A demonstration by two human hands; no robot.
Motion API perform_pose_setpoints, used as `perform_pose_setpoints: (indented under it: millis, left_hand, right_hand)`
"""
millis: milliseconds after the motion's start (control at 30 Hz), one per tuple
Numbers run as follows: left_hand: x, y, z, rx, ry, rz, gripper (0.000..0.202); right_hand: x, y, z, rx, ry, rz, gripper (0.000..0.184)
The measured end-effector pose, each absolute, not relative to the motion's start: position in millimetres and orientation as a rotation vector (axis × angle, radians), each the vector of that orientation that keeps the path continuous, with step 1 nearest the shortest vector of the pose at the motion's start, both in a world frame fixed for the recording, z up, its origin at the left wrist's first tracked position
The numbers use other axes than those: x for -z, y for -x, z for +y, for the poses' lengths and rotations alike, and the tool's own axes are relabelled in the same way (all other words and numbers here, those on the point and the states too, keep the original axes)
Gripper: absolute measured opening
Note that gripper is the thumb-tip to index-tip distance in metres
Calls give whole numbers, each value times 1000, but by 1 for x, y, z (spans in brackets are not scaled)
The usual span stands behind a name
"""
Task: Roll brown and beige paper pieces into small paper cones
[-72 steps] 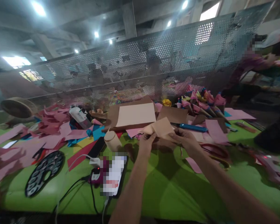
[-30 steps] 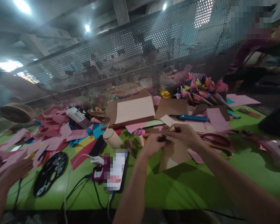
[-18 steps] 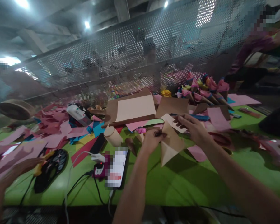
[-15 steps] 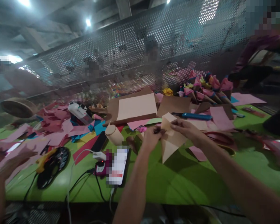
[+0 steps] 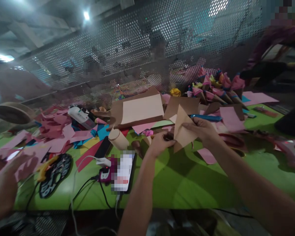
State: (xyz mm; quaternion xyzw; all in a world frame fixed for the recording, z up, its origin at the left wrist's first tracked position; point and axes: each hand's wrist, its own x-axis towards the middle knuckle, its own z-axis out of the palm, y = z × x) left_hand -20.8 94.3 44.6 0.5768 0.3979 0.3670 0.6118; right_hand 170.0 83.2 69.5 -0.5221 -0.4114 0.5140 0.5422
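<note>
Both my hands hold a folded piece of brown paper (image 5: pixel 182 129) just above the green table (image 5: pixel 186 183). My left hand (image 5: pixel 159 143) pinches its lower left corner, fingers closed. My right hand (image 5: pixel 203 130) grips its right side, fingers curled round the edge. The paper stands up as a pointed, triangular shape. A large brown sheet with a pale sheet on it (image 5: pixel 140 109) lies just behind my hands.
A phone (image 5: pixel 123 170) on a cable lies at my left forearm, beside a paper roll (image 5: pixel 117 139). Pink paper scraps (image 5: pixel 56 131) are heaped on the left, paper cones (image 5: pixel 216 90) at the back right, a blue knife (image 5: pixel 206 117) and red scissors (image 5: pixel 232 139) on the right. Another person's hand (image 5: pixel 5 183) is at far left.
The brown paper has been folded and lifted from lying low on the table to standing upright between my hands. My right hand reached away, then came back onto the paper.
</note>
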Motion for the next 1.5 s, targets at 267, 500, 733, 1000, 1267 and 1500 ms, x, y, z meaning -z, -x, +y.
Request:
perform_pose_setpoints:
  millis: [267,500,733,1000,1267,1500]
  left_hand:
    - [-46,27,94,-715,-1418,957,17]
    - [-56,26,95,-927,-1211,819,43]
    - [-48,22,99,-1003,-1135,961,44]
    - [-52,19,99,-1341,-990,1077,28]
    - [-48,17,97,-1276,-919,1040,44]
    - [-51,17,96,-1284,-933,1039,44]
  right_hand:
    - [-67,-175,85,-1110,1245,-1004,50]
    - [-69,-164,80,-1180,1308,-1177,48]
    - [-62,-164,84,-1114,1278,-1234,47]
    - [-58,-162,83,-1305,1081,-1086,49]
    - [-49,-162,87,-1348,1175,-1095,49]
    - [-54,-165,86,-1342,1201,-1137,47]
